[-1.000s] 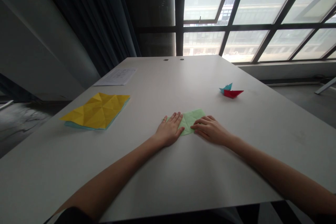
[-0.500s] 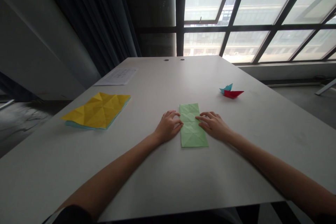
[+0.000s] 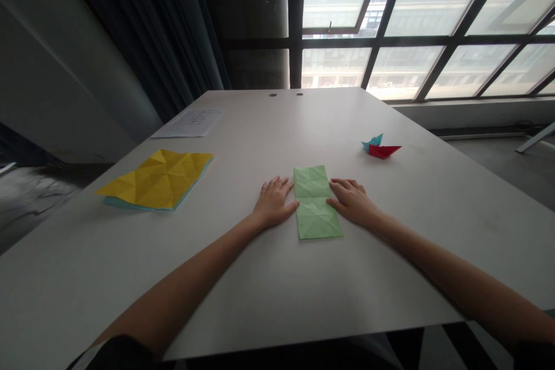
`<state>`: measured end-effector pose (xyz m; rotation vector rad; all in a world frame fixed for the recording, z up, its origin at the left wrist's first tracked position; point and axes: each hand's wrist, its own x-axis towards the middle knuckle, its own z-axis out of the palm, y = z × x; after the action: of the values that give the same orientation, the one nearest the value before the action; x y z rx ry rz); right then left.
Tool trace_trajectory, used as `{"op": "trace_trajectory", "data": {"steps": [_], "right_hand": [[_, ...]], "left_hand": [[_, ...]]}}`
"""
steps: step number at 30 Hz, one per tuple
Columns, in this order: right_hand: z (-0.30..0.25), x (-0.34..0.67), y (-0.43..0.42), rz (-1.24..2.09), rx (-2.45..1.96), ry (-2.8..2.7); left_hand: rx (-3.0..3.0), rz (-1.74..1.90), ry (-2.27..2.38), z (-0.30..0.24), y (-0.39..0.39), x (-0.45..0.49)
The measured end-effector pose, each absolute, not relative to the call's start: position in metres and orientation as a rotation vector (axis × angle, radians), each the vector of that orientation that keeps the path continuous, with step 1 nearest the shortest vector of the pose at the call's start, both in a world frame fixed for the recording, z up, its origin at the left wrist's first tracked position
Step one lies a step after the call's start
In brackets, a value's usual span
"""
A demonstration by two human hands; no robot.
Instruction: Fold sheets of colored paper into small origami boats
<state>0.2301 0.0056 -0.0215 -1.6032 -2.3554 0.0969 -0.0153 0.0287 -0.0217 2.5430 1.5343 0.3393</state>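
Note:
A green sheet of paper (image 3: 315, 205), folded into a tall narrow rectangle with creases across it, lies on the white table (image 3: 269, 289) in front of me. At its left edge my left hand (image 3: 274, 202) rests flat, thumb tip touching the paper and fingers stretched forward. My right hand (image 3: 352, 201) lies along the right edge, its thumb at the paper's side and its fingers extended. Neither hand grips the sheet. A crossways crease runs over the paper's middle, between the two thumbs.
Creased yellow paper (image 3: 162, 179) lies over light blue paper (image 3: 134, 204) on the left. Behind it is a printed sheet (image 3: 191, 122). A red folded paper boat (image 3: 384, 151) and a blue one (image 3: 373, 142) stand at the right. Windows (image 3: 338, 66) line the far side.
My fingers have straightened and flattened onto the table beside the green paper; before, they were bent at its edges. The view has shifted slightly, and the paper lies in about the same place.

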Motion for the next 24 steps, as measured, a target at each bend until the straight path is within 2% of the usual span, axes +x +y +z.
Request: {"op": "trace_trajectory", "data": {"steps": [13,24], "right_hand": [[-0.0244,0.2291,0.008,0.36,-1.488,-2.102],[-0.0239,0.2274,0.0082,0.408,-1.351,-2.05]], "left_hand": [[2.442,0.607,1.392,-0.0182,0.0274,-0.019],[2.35,0.742,1.279,-0.0165,0.0272,-0.0172]]}}
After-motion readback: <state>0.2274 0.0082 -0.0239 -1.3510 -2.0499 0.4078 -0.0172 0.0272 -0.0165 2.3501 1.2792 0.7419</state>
